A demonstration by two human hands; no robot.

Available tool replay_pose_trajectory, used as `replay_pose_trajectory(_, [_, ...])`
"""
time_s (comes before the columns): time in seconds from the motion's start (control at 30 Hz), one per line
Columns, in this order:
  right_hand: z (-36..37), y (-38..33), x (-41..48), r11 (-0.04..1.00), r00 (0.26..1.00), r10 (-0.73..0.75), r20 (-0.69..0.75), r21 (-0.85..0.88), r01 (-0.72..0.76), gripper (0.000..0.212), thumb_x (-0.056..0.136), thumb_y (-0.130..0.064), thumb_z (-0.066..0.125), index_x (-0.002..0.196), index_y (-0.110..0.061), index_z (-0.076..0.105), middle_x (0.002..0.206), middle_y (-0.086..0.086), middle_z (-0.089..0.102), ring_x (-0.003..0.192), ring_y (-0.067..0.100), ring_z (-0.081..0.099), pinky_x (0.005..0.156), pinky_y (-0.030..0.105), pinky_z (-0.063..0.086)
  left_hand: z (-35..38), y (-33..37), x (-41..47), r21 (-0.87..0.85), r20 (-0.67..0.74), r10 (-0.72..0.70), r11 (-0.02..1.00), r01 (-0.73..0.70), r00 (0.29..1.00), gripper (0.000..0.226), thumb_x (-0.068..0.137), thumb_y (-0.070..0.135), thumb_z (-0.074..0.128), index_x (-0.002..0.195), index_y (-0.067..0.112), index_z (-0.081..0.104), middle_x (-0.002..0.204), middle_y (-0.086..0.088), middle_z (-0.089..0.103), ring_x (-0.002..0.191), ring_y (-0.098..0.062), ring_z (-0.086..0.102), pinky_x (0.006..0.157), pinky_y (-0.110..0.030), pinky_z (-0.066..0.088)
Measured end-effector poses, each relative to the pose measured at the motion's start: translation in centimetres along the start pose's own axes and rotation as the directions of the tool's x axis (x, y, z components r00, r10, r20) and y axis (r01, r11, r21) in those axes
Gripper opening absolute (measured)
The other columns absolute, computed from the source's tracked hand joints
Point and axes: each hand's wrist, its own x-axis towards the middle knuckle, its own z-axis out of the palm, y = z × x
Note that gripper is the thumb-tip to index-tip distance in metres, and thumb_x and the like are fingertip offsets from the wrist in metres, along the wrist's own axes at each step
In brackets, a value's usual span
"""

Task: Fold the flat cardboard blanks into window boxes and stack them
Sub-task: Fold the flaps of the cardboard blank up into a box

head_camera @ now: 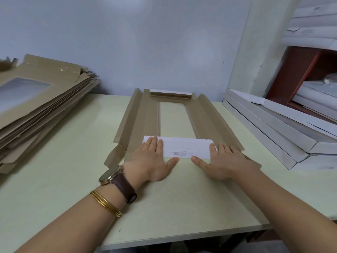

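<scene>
My left hand [151, 158] and right hand [223, 161] lay flat, fingers straight, pressing the white flap [186, 145] onto the brown blank [145, 115] mid-way across the table [73, 143]. The flap's small print was too tiny to read.

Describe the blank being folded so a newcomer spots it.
On the pale table, between the left brown stack and right white boxes, one blank lies alone. Only its white printed flap is pressed by left hand and right hand.

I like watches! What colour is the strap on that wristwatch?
The wristwatch strap is dark brown; head view shows it.
</scene>
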Motion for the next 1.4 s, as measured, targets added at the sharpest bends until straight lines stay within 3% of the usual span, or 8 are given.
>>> replay_pose_trajectory(0.2, [0.1,0.0,0.2,0.955,0.994,0.007,-0.113,0.297,0.027,0.091,0.090,-0.073,0.012,0.149,-0.006,0.025,0.150,0.015,0.033,0.138,0.029,0.027,0.108,0.041,0.029,0.0,0.3,0.0,-0.116,-0.039,-0.027,0.993,0.022,0.999,0.090,0.090,0.072,0.015,0.154,0.012,-0.006,0.160,-0.012,-0.013,0.147,-0.024,-0.017,0.119,-0.037,-0.005])
replay_pose_trajectory(0.3, [-0.4,0.5,0.2,0.881,0.975,0.000,-0.221,0.461,0.105,0.059,0.099,-0.059,0.019,0.117,-0.018,0.058,0.123,0.011,0.056,0.120,0.033,0.041,0.098,0.040,0.034,-0.7,0.2,-0.1,-0.244,-0.093,-0.053,0.969,0.029,0.994,0.079,0.093,0.068,0.021,0.149,0.013,0.024,0.157,-0.018,0.009,0.147,-0.027,-0.006,0.120,-0.041,0.008])
replay_pose_trajectory(0.4, [-0.9,1.0,0.1,0.732,0.955,0.078,-0.287,0.667,0.140,0.060,0.101,-0.049,0.029,0.095,0.001,0.060,0.094,0.012,0.061,0.096,0.029,0.049,0.078,0.035,0.034,-1.4,0.0,-0.2,-0.417,-0.177,-0.097,0.909,0.015,0.979,0.046,0.098,0.053,0.028,0.105,0.016,0.055,0.135,-0.018,0.038,0.138,-0.030,0.016,0.111,-0.040,0.022])
replay_pose_trajectory(0.5, [-1.4,1.6,0.4,0.574,0.938,0.179,-0.297,0.806,0.145,0.048,0.101,-0.045,0.036,0.108,-0.005,0.060,0.101,0.004,0.058,0.099,0.026,0.053,0.080,0.035,0.039,-2.3,0.0,-0.4,-0.536,-0.316,-0.137,0.843,-0.058,0.939,0.041,0.101,0.035,0.031,0.066,0.018,0.043,0.094,-0.011,0.054,0.125,-0.029,0.035,0.102,-0.037,0.028])
replay_pose_trajectory(0.7, [-1.5,2.4,0.8,0.354,0.919,0.313,-0.240,0.927,0.121,0.035,0.098,-0.039,0.047,0.121,-0.015,0.058,0.115,0.003,0.061,0.096,0.028,0.059,0.082,0.041,0.054,-3.2,-1.5,-0.2,-0.623,-0.503,-0.279,0.773,-0.119,0.818,0.024,0.095,0.017,0.047,0.103,0.011,0.069,0.108,-0.002,0.059,0.118,-0.020,0.046,0.083,-0.025,0.032])
replay_pose_trajectory(0.97, [-0.2,1.9,0.3,0.644,0.897,0.259,-0.359,0.756,0.117,0.050,0.095,-0.023,0.054,0.141,-0.012,0.039,0.111,0.005,0.053,0.108,0.024,0.053,0.085,0.034,0.041,-3.0,-1.9,-0.7,-0.522,-0.476,-0.254,0.852,-0.038,0.842,0.036,0.086,0.011,0.055,0.122,0.013,0.060,0.123,-0.004,0.045,0.098,-0.023,0.057,0.089,-0.030,0.043])
replay_pose_trajectory(1.17, [0.6,0.7,-0.9,0.898,0.855,0.115,-0.506,0.421,0.128,0.057,0.084,-0.002,0.046,0.140,-0.011,0.039,0.129,0.010,0.046,0.123,0.029,0.038,0.097,0.034,0.033,-2.5,-0.6,-1.3,-0.230,-0.471,0.024,0.962,-0.149,0.882,0.050,0.081,0.001,0.051,0.130,0.015,0.052,0.134,0.000,0.047,0.124,-0.023,0.045,0.100,-0.035,0.038])
replay_pose_trajectory(1.4, [0.4,-3.3,-1.7,0.802,0.821,-0.235,-0.521,0.373,0.467,0.050,0.101,-0.015,0.034,0.149,-0.005,0.028,0.158,0.006,0.026,0.149,0.016,0.009,0.115,0.026,0.008,-0.6,1.9,-1.0,-0.105,-0.328,0.342,0.913,-0.394,0.881,0.040,0.102,0.018,0.034,0.140,0.011,0.040,0.148,-0.003,0.038,0.140,-0.019,0.029,0.114,-0.024,0.016])
